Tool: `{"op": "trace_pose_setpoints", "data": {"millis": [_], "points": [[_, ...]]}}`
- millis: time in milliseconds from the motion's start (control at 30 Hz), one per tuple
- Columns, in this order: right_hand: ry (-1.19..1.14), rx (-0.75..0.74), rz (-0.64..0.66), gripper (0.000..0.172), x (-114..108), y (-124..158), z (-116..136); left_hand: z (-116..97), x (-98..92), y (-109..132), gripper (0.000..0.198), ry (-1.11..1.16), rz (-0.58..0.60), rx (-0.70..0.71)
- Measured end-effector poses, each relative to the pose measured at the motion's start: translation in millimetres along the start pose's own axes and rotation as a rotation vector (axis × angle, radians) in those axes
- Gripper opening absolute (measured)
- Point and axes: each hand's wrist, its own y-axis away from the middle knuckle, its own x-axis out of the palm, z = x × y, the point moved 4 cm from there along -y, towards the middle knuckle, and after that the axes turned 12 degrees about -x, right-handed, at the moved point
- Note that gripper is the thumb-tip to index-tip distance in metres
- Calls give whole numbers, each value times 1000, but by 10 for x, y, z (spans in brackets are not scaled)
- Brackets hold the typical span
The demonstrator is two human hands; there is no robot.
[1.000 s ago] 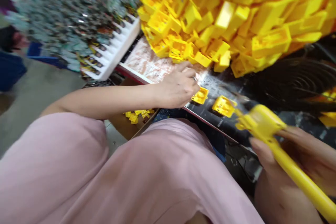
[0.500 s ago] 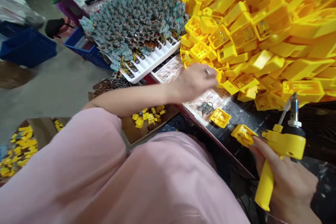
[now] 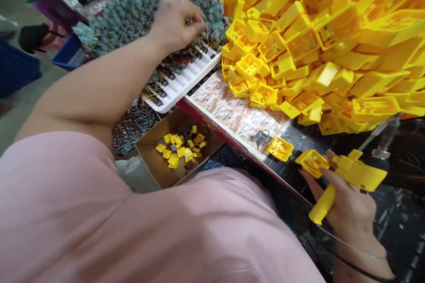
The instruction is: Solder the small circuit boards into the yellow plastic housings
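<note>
My left hand (image 3: pixel 177 24) reaches over the heap of small grey-green circuit boards (image 3: pixel 133 13), fingers pinched near its right edge; whatever is between them is hidden. My right hand (image 3: pixel 352 203) is closed around a yellow soldering gun (image 3: pixel 360 172), whose metal tip and thin feed tube point up and away. Thumb and fingers of that hand also grip a small yellow plastic housing (image 3: pixel 312 162). On the table edge just left of it lies another open yellow housing (image 3: pixel 280 148), beside a loose circuit board with wires (image 3: pixel 261 137).
A large pile of yellow housings (image 3: pixel 318 44) covers the table's right and back. A white foam tray (image 3: pixel 186 84) with wired round parts sits before the boards. Below the edge stands a cardboard box (image 3: pixel 156 163) with small yellow pieces. A cable (image 3: pixel 352 265) trails under my right wrist.
My left hand has moved from the yellow pile, left and away, to the circuit boards. My right hand has shifted slightly, still holding the gun and housing; the view has turned a little.
</note>
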Motion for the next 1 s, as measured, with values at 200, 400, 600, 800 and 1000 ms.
{"op": "trace_pose_setpoints", "data": {"millis": [200,400,600,800,1000], "points": [[53,-111,45,41,104,-198,246,-574,-228,143,16,378,95,-180],[-305,16,-234,73,-82,-409,388,-1279,424,461,12,764,535,-117],[-382,129,-399,53,11,-667,532,-2077,916,912,17,870,978,146],[-199,142,-391,47,-87,-548,364,-2179,1268,999,21,952,967,-54],[-171,94,-414,58,-88,-551,496,-2223,1326,1033,24,1036,860,-237]]}}
